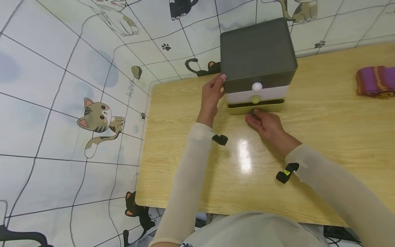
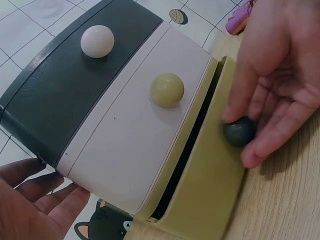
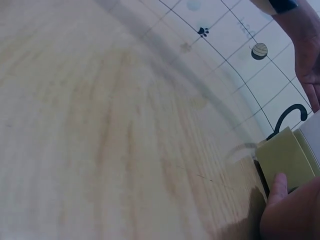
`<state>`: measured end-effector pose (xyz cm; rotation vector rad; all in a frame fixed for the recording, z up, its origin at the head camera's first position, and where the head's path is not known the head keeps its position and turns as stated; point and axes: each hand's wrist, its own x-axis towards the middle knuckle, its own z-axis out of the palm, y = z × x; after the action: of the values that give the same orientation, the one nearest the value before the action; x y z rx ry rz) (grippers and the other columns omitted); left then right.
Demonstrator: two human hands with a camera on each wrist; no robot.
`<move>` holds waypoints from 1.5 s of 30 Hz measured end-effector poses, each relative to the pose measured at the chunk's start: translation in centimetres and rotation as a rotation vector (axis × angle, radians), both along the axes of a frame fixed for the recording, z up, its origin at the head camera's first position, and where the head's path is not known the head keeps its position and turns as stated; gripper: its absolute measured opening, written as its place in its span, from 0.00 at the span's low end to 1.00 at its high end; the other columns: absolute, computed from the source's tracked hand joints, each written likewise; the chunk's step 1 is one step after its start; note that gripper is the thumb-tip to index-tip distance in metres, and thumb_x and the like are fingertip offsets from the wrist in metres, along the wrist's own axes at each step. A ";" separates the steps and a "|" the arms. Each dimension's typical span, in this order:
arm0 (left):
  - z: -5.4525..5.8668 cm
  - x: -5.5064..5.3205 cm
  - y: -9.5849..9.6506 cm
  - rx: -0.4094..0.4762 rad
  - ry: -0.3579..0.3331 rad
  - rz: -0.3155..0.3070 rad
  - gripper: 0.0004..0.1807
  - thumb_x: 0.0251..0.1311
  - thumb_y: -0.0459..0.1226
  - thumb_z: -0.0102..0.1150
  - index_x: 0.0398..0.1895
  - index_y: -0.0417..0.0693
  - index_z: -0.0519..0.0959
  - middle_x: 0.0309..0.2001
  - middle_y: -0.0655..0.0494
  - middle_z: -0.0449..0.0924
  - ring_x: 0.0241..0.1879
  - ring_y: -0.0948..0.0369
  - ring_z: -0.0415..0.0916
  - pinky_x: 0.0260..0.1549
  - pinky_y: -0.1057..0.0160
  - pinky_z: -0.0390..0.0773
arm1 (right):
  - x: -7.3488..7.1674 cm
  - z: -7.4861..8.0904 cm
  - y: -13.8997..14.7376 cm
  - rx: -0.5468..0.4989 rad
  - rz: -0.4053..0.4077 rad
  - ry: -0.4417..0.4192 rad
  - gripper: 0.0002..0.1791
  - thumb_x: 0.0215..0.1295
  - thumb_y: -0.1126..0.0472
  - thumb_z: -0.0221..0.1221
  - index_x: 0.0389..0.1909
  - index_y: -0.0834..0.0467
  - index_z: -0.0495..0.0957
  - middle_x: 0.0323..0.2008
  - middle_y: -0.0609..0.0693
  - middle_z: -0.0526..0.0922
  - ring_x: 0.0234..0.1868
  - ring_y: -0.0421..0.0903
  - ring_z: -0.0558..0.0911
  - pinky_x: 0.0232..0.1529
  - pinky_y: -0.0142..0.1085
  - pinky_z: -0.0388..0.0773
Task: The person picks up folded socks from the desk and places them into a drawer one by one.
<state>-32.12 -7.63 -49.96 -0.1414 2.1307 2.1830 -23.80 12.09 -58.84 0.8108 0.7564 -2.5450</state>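
Observation:
A small drawer box [image 1: 257, 51] stands against the wall, with a dark green top drawer, a white middle drawer [image 2: 130, 115] and a yellow-green bottom drawer [image 2: 210, 165]. The bottom drawer is pulled out slightly, leaving a dark gap above its front. My right hand [image 1: 268, 125] pinches that drawer's dark round knob [image 2: 239, 131] between thumb and fingers. On the box's left side, my left hand [image 1: 212, 96] rests with its fingers against the wall of the box. The white knob [image 2: 97, 41] and the yellow-green knob [image 2: 167, 90] on the upper drawers are untouched.
A folded purple cloth [image 1: 374, 82] with orange stripes lies at the right on the wooden table [image 1: 172, 154]. Behind and to the left rises a tiled-pattern wall covering [image 1: 61, 130] with cartoon cats. The table's front edge is close to the person's body.

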 end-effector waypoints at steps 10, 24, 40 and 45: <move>0.0 -0.1 -0.3 0.005 0.001 0.015 0.27 0.74 0.47 0.63 0.69 0.42 0.79 0.63 0.54 0.82 0.62 0.62 0.79 0.61 0.55 0.81 | 3.9 0.1 0.2 -0.031 0.086 0.016 0.10 0.79 0.69 0.55 0.55 0.69 0.73 0.41 0.64 0.89 0.46 0.53 0.90 0.62 0.43 0.78; 0.1 -0.1 -0.6 0.013 0.012 0.017 0.28 0.75 0.47 0.61 0.70 0.41 0.77 0.64 0.52 0.82 0.65 0.59 0.79 0.63 0.51 0.79 | 7.3 -0.2 0.0 -0.056 0.125 0.020 0.07 0.79 0.69 0.55 0.46 0.69 0.80 0.41 0.65 0.88 0.45 0.54 0.90 0.60 0.43 0.80; 0.2 0.1 -0.1 0.020 0.005 0.023 0.27 0.74 0.48 0.63 0.69 0.42 0.78 0.63 0.53 0.82 0.63 0.59 0.80 0.62 0.52 0.80 | 9.3 -0.5 0.4 -0.064 0.144 0.071 0.09 0.81 0.69 0.52 0.47 0.69 0.80 0.42 0.65 0.88 0.47 0.55 0.90 0.60 0.43 0.80; 0.1 0.1 0.1 0.015 0.003 0.016 0.27 0.74 0.48 0.63 0.68 0.42 0.79 0.63 0.54 0.82 0.63 0.60 0.80 0.61 0.54 0.81 | 9.6 -0.7 0.8 -0.060 0.157 0.083 0.09 0.81 0.69 0.51 0.48 0.70 0.80 0.43 0.65 0.88 0.47 0.55 0.90 0.61 0.43 0.79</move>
<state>-31.99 -7.50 -49.86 -0.1540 2.1213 2.2091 -14.25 12.88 -59.53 0.6046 0.7349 -2.4606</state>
